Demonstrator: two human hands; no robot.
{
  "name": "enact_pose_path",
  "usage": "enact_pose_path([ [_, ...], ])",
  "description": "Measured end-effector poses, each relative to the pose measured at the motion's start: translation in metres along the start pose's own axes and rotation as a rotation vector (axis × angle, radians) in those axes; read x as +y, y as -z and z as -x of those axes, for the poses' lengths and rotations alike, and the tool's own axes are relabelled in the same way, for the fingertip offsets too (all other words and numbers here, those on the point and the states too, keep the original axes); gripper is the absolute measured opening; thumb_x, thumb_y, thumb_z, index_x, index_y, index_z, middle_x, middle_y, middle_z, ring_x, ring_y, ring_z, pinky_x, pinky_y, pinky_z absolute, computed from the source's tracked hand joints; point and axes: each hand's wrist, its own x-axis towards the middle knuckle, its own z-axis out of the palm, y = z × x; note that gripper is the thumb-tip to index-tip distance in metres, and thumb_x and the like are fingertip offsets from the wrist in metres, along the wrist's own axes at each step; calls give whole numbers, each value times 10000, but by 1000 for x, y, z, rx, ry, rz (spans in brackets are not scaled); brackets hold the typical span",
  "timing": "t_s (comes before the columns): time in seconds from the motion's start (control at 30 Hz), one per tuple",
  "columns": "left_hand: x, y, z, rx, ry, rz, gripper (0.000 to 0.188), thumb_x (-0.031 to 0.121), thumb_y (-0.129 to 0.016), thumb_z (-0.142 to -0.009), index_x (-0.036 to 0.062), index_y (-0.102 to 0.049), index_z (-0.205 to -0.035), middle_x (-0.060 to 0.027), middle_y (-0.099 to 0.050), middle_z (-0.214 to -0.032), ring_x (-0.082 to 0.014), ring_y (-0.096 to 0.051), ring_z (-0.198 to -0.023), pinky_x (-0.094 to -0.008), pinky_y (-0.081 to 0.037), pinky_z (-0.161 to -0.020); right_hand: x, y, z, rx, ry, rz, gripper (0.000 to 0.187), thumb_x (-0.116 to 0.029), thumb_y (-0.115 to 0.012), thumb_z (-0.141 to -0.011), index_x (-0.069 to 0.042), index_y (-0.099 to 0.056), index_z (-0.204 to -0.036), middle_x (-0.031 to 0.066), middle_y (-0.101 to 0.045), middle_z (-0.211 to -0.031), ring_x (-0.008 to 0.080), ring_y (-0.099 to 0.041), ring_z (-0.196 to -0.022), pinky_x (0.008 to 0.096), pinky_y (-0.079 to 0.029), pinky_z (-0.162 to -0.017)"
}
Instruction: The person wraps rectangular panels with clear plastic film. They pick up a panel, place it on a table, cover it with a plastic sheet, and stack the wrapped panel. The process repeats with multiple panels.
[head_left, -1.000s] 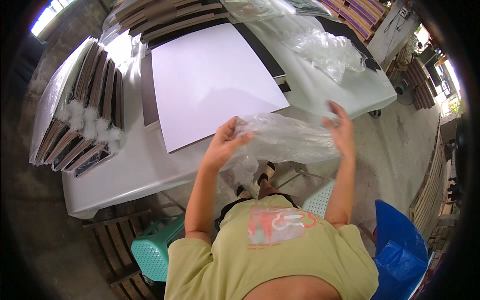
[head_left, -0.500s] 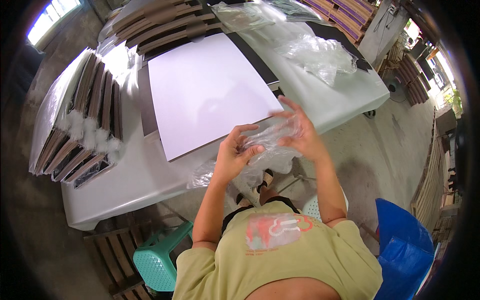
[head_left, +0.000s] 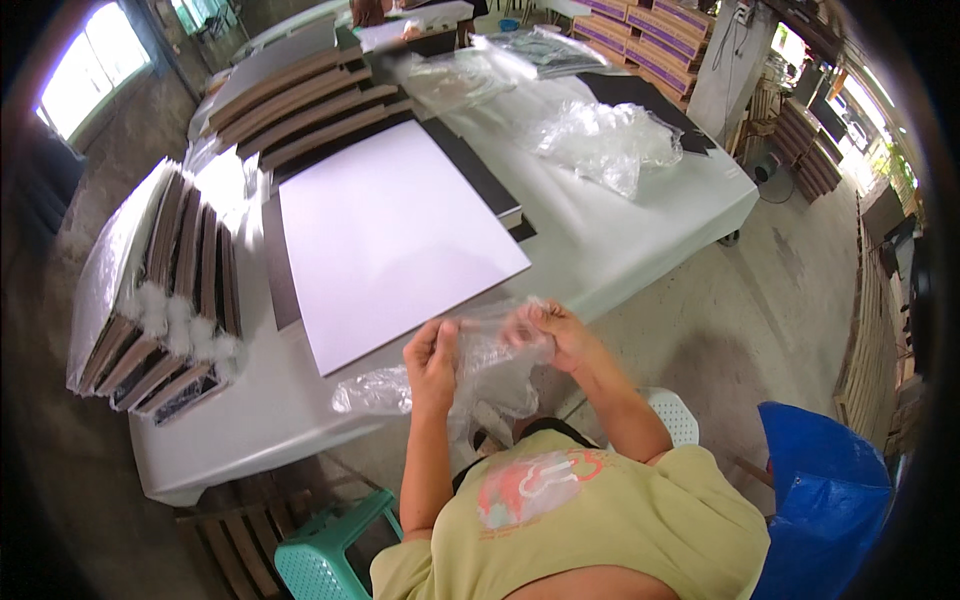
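A clear plastic bag (head_left: 490, 372) is stretched between my two hands over the table's near edge. My left hand (head_left: 432, 362) is closed on one side of it, fingers curled in. My right hand (head_left: 550, 332) pinches the other side; its fingertips are a little blurred. Loose folds of the film hang below and spread left over the table edge. Just beyond my hands lies a large white board (head_left: 400, 245), flat on top of dark boards (head_left: 470, 170).
A white-covered table (head_left: 600, 240) carries bundled boards (head_left: 165, 290) in plastic at left. Stacked brown boards (head_left: 300, 105) stand at the back, crumpled clear plastic (head_left: 610, 140) at right. A green stool (head_left: 325, 560), a white stool (head_left: 672, 415) and a blue sheet (head_left: 825, 500) are near me.
My right hand has gone from spread fingers to a pinch on the bag. Both hands appear lower and further left in the picture, and the view has tilted up.
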Motion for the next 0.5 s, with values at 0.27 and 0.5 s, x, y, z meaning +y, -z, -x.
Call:
enact_pose_path([
  [0.27, 19, 1, 36, -774, 491, -263, 308, 113, -796, -570, 21, -618, -804, 26, -540, -639, -61, -474, -548, -224, -367, -471, -80, 36, -9, 610, 38, -95, 248, -348, -539, -841, -105, -505, -800, -18, -397, -529, 92, -349, -371, 252, -387, -422],
  [0.5, -10, 86, 85, -301, 267, -143, 282, 170, -658, -705, 9, -617, -932, -61, -627, -802, -175, -545, -785, -299, -429, -730, -136, 121, 10, 700, 20, 34, 285, -411, -575, -802, -133, -533, -853, -63, -422, -586, 37, -381, -413, 189, -290, -341],
])
